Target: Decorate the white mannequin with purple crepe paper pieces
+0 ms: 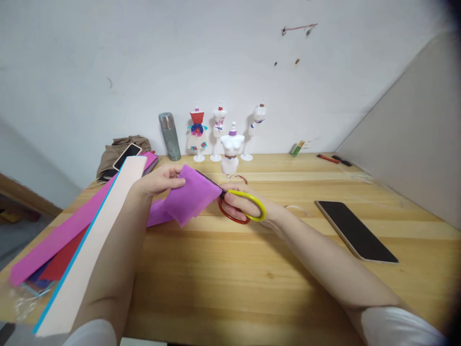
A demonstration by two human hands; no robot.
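My left hand (163,180) pinches the upper left corner of a folded piece of purple paper (192,194) between thumb and fingers. In my right hand (236,197) are scissors (252,198) with one yellow and one red handle loop. Their dark blades lie along the upper right edge of the purple paper, pointing up and left toward my left hand. Lower layers of the paper hang unevenly below. Just behind my right hand stands a small white mannequin (232,145) with a purple neck band and a brown waist band.
Three more small mannequins (197,129) and a grey bottle (170,137) stand along the wall. Coloured sheets (97,240) lie under my left forearm. A large dark phone (356,230) is at the right; a smaller phone (127,156) rests on brown cloth (108,156).
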